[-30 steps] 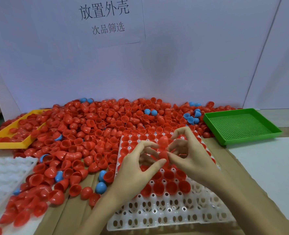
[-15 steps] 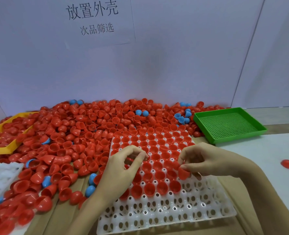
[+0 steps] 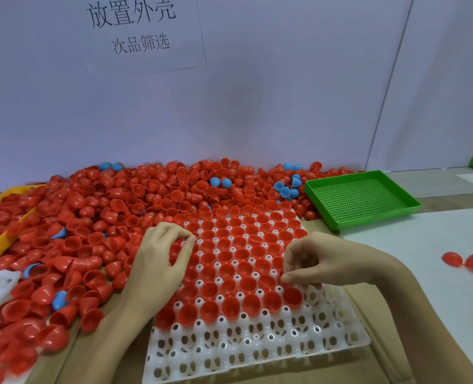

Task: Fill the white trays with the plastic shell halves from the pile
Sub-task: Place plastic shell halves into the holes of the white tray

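The near rows of the white tray [image 3: 257,353] are not yet filled; its holes show bare along the near edge. Beyond them, the red shell halves [image 3: 231,278] sit mouth-up in the cells up to the far edge. A moment ago both hands were together over the middle of the tray; now they are apart. The right hand [image 3: 310,261] has come to the right edge of the filled rows, its fingers curled low over a cell, and I cannot tell if a shell is pinched there. The left hand [image 3: 160,259] is at the left edge, fingers curled round something red. I judge that each hand is setting one shell. Behind lies the pile [image 3: 119,206], with the green tray [image 3: 360,200] at the far right.
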A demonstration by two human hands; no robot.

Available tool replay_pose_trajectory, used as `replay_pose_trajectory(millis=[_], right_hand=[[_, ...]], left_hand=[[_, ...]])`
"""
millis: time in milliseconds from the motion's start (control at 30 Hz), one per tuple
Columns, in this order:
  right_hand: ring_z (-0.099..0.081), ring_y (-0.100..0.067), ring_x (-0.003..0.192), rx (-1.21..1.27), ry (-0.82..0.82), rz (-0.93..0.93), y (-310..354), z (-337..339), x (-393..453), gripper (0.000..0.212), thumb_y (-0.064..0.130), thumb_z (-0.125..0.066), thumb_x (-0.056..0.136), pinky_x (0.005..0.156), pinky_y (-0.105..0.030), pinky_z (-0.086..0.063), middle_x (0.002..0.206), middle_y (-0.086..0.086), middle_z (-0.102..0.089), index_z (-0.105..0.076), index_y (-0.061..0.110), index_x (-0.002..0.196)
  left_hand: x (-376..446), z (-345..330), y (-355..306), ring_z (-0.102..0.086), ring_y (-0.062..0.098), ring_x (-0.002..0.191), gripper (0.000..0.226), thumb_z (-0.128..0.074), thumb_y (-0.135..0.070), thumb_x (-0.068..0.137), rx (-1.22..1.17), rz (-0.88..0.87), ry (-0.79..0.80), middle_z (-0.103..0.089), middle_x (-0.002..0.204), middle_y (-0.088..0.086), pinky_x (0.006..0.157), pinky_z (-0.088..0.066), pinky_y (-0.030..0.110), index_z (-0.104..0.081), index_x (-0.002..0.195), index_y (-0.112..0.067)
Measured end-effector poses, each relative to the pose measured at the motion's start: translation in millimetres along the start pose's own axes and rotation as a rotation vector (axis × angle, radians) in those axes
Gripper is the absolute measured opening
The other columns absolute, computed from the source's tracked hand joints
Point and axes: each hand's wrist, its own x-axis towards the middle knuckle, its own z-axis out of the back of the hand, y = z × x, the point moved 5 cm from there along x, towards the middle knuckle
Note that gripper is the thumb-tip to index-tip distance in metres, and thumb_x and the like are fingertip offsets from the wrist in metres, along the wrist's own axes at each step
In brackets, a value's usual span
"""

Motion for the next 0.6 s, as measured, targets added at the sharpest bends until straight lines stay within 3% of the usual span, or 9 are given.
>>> replay_pose_trajectory(millis=[100, 233, 333, 600], right_hand=[[-0.061, -0.009, 0.059, 0.002, 0.0, 0.003, 2, -2, 2, 0.024, 0.04, -0.078, 0.093, 0.059, -0.024, -0.049, 0.069, 0.002, -0.073, -0.073, 0.017, 0.088], [-0.059, -0.008, 0.058, -0.016, -0.064, 0.039, 6, -2, 6, 0.026, 0.044, -0.071, 0.097, 0.057, -0.022, -0.046, 0.065, 0.006, -0.068, -0.072, 0.022, 0.083], [-0.057, -0.007, 0.056, -0.022, -0.154, 0.092, 12, -2, 10, 0.027, 0.045, -0.068, 0.098, 0.055, -0.023, -0.045, 0.063, 0.007, -0.065, -0.072, 0.026, 0.08], [-0.055, -0.005, 0.053, 0.005, -0.255, 0.164, 14, -5, 16, 0.028, 0.044, -0.066, 0.1, 0.054, -0.019, -0.043, 0.061, 0.007, -0.065, -0.07, 0.027, 0.078]], left_hand=[[4, -2, 18, -0.05, 0.006, 0.113, 0.01, -0.066, -0.025, 0.101, 0.045, 0.041, -0.01, -0.059, 0.113, -0.013, 0.1, -0.032, 0.008, -0.071, 0.109, -0.023], [10, -7, 48, -0.045, 0.008, 0.119, 0.023, -0.06, -0.031, 0.104, 0.07, 0.148, -0.027, -0.055, 0.122, -0.011, 0.109, -0.035, 0.029, -0.069, 0.122, -0.02], [19, -13, 66, -0.048, 0.011, 0.121, 0.027, -0.054, -0.034, 0.106, 0.083, 0.193, -0.008, -0.054, 0.123, -0.012, 0.113, -0.037, 0.037, -0.068, 0.125, -0.019], [78, -29, 74, -0.042, 0.027, 0.138, 0.037, -0.05, -0.041, 0.108, 0.315, 0.099, 0.079, -0.045, 0.151, 0.007, 0.116, -0.033, 0.047, -0.064, 0.137, -0.023]])
